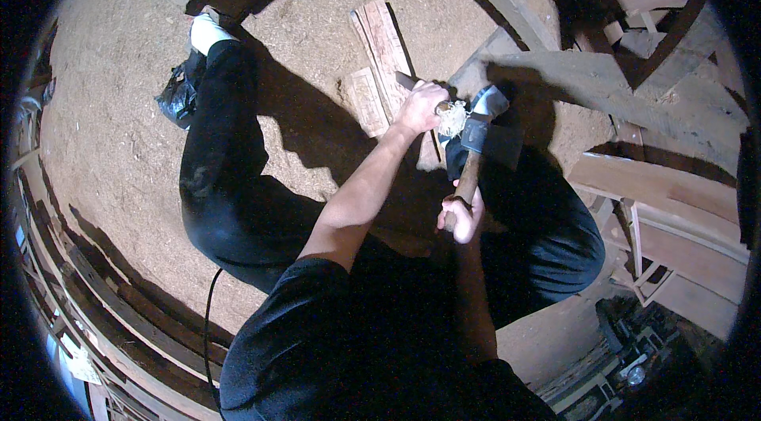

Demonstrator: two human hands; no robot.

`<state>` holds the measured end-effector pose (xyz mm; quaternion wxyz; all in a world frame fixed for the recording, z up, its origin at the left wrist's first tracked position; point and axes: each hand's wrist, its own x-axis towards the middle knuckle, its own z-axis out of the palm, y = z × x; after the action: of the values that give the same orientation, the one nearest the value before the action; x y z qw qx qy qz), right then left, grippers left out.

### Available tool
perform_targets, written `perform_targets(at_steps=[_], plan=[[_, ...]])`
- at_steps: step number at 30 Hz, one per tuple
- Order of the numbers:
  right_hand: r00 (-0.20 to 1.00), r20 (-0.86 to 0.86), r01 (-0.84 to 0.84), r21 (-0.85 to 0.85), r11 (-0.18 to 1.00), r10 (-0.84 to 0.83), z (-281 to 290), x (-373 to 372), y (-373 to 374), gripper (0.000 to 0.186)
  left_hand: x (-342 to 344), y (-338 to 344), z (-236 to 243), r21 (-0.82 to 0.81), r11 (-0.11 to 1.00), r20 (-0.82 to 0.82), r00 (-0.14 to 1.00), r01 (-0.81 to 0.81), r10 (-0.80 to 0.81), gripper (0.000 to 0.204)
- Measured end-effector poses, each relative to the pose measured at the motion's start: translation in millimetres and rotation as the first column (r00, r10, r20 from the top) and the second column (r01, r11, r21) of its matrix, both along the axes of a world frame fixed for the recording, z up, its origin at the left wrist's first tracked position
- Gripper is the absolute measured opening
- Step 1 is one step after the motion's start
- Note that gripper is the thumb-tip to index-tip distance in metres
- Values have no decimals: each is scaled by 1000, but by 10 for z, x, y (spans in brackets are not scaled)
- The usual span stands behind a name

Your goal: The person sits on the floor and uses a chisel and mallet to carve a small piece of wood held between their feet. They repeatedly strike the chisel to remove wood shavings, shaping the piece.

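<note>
Pale, crumb-strewn floor (301, 9) spread beneath split wood (384, 40) on the far side, with boards (654, 187) at right. Closed around a stick (452, 120), the left hand (424, 108) held its frayed end just left of the axe (471, 166) head; the right hand (464, 216) gripped the handle.

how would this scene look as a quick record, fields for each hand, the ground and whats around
left hand: the person's left hand grips a stick-like piece, its exact kind unclear
near left hand: pale frayed tuft
right hand: the person's right hand grips an axe by its wooden handle
ground: pale brown, with split wood pieces ahead
left side: black plastic bag by the left foot
right side: wooden boards
</note>
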<state>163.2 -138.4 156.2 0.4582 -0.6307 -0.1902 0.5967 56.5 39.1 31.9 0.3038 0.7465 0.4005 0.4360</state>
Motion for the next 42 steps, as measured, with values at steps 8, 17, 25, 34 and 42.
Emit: perform_targets(at_steps=[8, 17, 25, 34, 42], plan=[[1000, 10, 8, 6, 1000, -8, 1, 13, -2, 45, 50, -18, -32, 7, 1000, -21, 1000, -8, 8, 18], [999, -3, 46, -29, 999, -46, 3, 17, 9, 47, 98, -15, -53, 2, 1000, -29, 1000, 4, -4, 21], [1000, -19, 24, -34, 999, -25, 14, 31, 3, 44, 59, -3, -55, 5, 1000, -76, 997, 28, -27, 24], [995, 96, 4, 3, 1000, -4, -44, 101, -58, 43, 123, -79, -95, 18, 999, -188, 982, 32, -28, 28], [982, 177, 76, -35, 997, -68, 285, 24, 107, 47, 146, 62, 13, -53, 981, -38, 982, -185, 184, 20]])
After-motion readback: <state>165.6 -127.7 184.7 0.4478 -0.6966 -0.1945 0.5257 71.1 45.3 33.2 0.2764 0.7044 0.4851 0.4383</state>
